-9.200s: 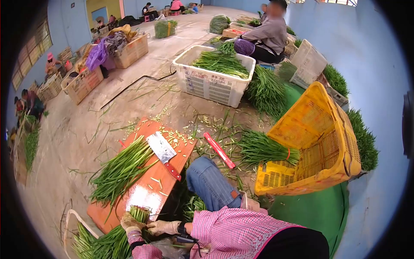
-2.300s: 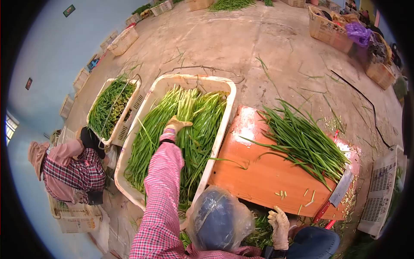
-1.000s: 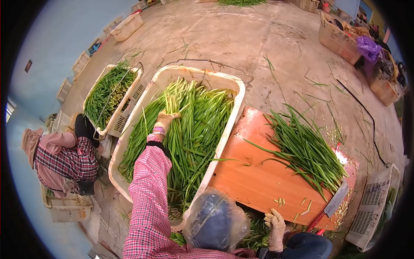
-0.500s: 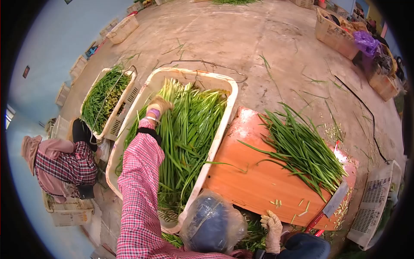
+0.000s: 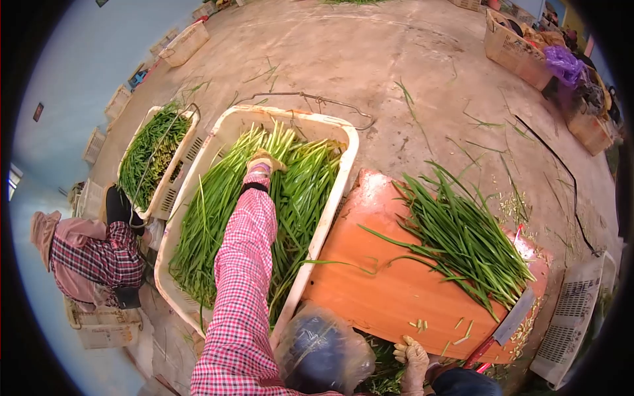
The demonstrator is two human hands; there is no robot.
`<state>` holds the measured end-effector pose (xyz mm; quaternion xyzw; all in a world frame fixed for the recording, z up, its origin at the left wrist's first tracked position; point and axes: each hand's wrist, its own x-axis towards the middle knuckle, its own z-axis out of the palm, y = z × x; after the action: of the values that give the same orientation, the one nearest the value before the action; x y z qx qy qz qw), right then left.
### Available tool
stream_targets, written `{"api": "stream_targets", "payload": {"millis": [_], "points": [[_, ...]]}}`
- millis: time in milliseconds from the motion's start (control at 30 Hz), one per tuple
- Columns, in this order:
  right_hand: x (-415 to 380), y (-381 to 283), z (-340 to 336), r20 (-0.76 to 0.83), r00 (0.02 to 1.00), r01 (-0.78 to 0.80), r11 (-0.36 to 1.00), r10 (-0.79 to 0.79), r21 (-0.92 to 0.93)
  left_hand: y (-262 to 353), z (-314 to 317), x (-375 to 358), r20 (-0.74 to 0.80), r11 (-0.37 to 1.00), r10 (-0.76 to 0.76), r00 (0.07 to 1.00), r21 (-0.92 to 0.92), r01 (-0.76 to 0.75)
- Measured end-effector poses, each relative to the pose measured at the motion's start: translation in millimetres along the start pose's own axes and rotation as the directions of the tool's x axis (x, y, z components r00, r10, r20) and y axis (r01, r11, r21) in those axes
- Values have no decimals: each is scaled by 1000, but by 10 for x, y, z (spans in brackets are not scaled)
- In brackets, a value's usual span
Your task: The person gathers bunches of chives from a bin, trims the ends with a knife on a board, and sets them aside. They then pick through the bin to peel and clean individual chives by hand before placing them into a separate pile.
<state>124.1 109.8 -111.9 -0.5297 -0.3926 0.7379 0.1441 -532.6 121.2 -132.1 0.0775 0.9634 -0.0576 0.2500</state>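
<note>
My left hand [image 5: 265,160], in a pale glove, reaches into a large white plastic crate [image 5: 352,158]. Its fingers are curled over the pale stem ends of long garlic chives [image 5: 214,224]; the fingertips are partly hidden. My right hand [image 5: 414,360], also gloved, is at the near edge of an orange board [image 5: 370,297]. Its fingers are loosely bent and apart, with nothing visible in them. A bunch of garlic chives [image 5: 456,231] lies on the board. Beside its stem ends rests a knife [image 5: 512,323] with a red handle, apart from my right hand.
A smaller crate of greens [image 5: 155,155] stands to the left, near a crouching person [image 5: 96,261] in a hat. A white crate [image 5: 574,317] sits at the right. Cut stem pieces [image 5: 465,330] and loose leaves are scattered about. My knee [image 5: 320,350] is plastic-covered.
My left hand and arm have moved right across the chives, showing more of them on the crate's left side. My right hand has shifted slightly down and left. The knife stays on the board.
</note>
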Motion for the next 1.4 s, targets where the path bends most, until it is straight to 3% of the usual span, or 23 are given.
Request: {"api": "stream_targets", "payload": {"millis": [100, 233, 300, 367, 467, 533, 600, 633, 667, 800, 867, 900, 933, 967, 1067, 1100, 1133, 1200, 1267, 1300, 1333, 1367, 1400], "points": [[38, 40, -24, 3, 1000, -19, 1000, 19, 15, -80, 22, -276, -133, 996, 89, 987, -1, -90], [73, -231, -12, -239, 923, 335, 935, -302, 115, -471, 96, -196, -273, 891, 236, 933, -323, -320], [-16, -749, 46, -246, 871, 409, 905, -425, -115, -869, 431, 570, -323, 837, 323, 890, -341, -428], [31, -1182, 166, -202, 832, 457, 845, -516, -277, -998, 357, 411, -392, 704, 287, 874, -532, -470], [158, -1744, 814, 141, 835, 547, 774, -532, -318, -1120, 107, -226, -473, 540, 237, 848, -661, -520], [385, -1989, 1254, 509, 741, 648, 666, -438, -370, -1571, 349, 344, -658, 623, 585, 475, -10, -782], [619, -2085, 1861, 761, 540, 773, 569, -359, -280, -1426, 58, -489, -548, 240, 262, 794, -760, -604], [765, -2024, 2185, 831, 429, 806, 565, -354, -175, -1450, 23, -657, -578, 301, 329, 747, -685, -663], [934, -1886, 2489, 867, 390, 722, 687, -310, -79, -1470, 83, -744, -673, 303, 430, 601, -519, -799], [1130, -1501, 3440, 793, 483, 711, 695, -370, -109, -1107, 295, -1838, -690, 163, 417, 592, -584, -796], [982, -1330, 3651, 744, 579, 247, 942, -332, 229, -1003, 545, -2225, -816, 372, 517, 260, -59, -926], [982, -1222, 3636, 585, 642, 410, 867, -495, 283, -951, 613, -2466, -802, 462, 505, 318, -61, -885], [850, -1273, 3506, 567, 728, 309, 923, -385, 229, -937, 621, -2677, -788, 544, 489, 374, -60, -837], [873, -1249, 3361, 570, 690, 383, 893, -446, 235, -962, 599, -2803, -720, 534, 571, 394, -39, -845], [989, -1281, 2956, 461, 676, 418, 814, -575, 403, -1014, 271, -3147, -731, 266, 626, 270, -125, -956], [962, -1326, 2810, 426, 735, 336, 829, -528, 446, -1088, 100, -3237, -663, 305, 616, 425, -297, -905], [930, -1381, 2680, 397, 785, 254, 833, -475, 492, -1107, -38, -3244, -693, 309, 564, 449, -327, -893], [940, -1382, 2505, 431, 745, 281, 826, -509, 489, -1047, -269, -3127, -651, 307, 631, 421, -289, -907], [851, -1264, 2369, 435, 778, 238, 853, -454, 464, -748, 125, -2368, -556, -108, 821, 132, -378, -919], [652, -1296, 2305, 398, 724, 332, 791, -563, 514, -802, 427, -2058, -458, 76, 874, 160, -198, -977], [506, -1303, 2172, 342, 667, 386, 699, -662, 602, -984, 941, -1374, -258, 88, 966, -30, 436, -895], [439, -1324, 1941, 329, 572, 436, 619, -751, 653, -1131, 1060, -1241, -305, 243, 921, 242, -34, -969], [367, -1337, 1684, 292, 482, 486, 529, -826, 696, -1269, 1098, -1230, -472, 239, 860, 194, 36, -970]]}}
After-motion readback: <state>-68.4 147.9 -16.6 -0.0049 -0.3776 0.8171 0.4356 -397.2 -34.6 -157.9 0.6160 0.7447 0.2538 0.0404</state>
